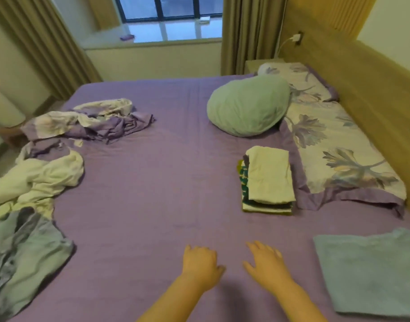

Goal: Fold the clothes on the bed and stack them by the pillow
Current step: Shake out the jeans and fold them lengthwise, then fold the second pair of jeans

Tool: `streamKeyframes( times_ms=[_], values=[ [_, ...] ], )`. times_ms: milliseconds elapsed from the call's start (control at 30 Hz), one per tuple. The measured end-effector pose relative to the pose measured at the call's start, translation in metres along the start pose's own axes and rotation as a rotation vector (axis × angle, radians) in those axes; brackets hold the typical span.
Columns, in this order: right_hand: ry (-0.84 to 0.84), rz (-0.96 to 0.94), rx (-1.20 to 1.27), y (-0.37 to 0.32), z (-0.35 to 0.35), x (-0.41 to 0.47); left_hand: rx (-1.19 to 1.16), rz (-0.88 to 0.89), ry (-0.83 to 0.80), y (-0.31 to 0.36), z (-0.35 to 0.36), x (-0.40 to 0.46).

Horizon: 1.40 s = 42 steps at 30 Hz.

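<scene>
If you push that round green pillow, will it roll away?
Probably not far. The green pillow looks soft and squashy, with a dented, wrinkled cover, so it would likely flop or slide on the purple sheet. It leans against the flowered pillow, which should block it that way.

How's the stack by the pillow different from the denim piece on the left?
The stack is folded into a neat rectangle; the denim piece lies crumpled and unfolded. The stack holds several layers, cream on top; the denim piece is a single blue-grey garment. The stack sits beside the floral pillow; the denim piece is far from it. Both lie on the purple sheet.

Two bare forearms, left hand [200, 263] and right hand [265, 261], no sleeves.
</scene>
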State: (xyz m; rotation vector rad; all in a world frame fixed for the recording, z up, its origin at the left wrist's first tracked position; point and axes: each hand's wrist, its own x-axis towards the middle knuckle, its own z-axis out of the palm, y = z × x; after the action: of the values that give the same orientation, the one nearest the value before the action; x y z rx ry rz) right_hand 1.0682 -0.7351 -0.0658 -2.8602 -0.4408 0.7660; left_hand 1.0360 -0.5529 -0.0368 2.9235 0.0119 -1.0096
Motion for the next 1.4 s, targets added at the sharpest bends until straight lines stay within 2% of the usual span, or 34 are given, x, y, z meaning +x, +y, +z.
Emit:
streamKeyframes(
  times_ms=[333, 600, 833, 1067, 1233, 1400],
  values=[
    [0.063, -0.305, -0.123, -0.296, 0.029, -0.061, -0.17, -0.271, 0.186, -0.256, 0.062, -0.197],
    [0.011, -0.518, -0.155, -0.468, 0.047, -0.094, -0.359, -0.503, 0.305, -0.389, 0.121, -0.315],
    [-0.05, -0.672, -0.153, -0.538, 0.06, -0.075, -0.441, -0.597, 0.281, -0.437, 0.156, -0.329],
    [-0.105, -0.741, -0.168, -0.585, 0.071, -0.028, -0.43, -0.673, 0.276, -0.484, 0.147, -0.313],
    [-0.141, -0.744, -0.158, -0.618, 0.069, 0.028, -0.504, -0.689, 0.283, -0.529, 0.131, -0.278],
    [-0.239, -0.64, -0.126, -0.65, 0.067, 0.072, -0.539, -0.668, 0.22, -0.569, 0.117, -0.24]
  ],
)
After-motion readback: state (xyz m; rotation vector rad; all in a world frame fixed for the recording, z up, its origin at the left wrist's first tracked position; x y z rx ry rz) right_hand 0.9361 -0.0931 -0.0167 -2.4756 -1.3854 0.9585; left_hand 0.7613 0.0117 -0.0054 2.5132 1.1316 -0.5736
